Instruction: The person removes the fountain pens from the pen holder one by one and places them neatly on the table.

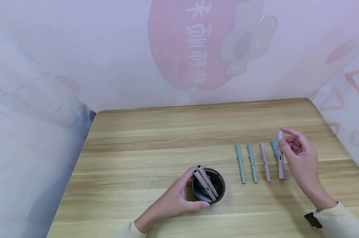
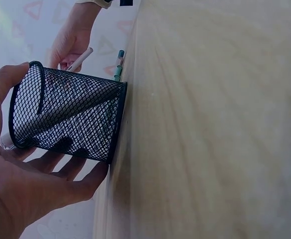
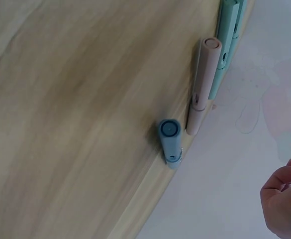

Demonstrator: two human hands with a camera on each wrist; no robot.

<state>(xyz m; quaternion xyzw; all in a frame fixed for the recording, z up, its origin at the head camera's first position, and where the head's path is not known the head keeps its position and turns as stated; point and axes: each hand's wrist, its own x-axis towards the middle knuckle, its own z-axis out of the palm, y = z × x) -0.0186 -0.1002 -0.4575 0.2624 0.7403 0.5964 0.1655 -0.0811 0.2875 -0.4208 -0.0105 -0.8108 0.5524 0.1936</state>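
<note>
My left hand grips a black mesh pen cup, thumb on the near side and fingers around the far side. Two pinkish-grey pens lean inside the cup. In the left wrist view, the cup's mesh wall stands on the table. My right hand pinches a pale pink pen near its upper end, held above a blue pen. That blue pen, partly hidden in the head view, shows its end in the right wrist view.
Left of the blue pen, a pink pen and two green pens lie in a row on the wooden table. A patterned pale cloth hangs behind the table's far edge.
</note>
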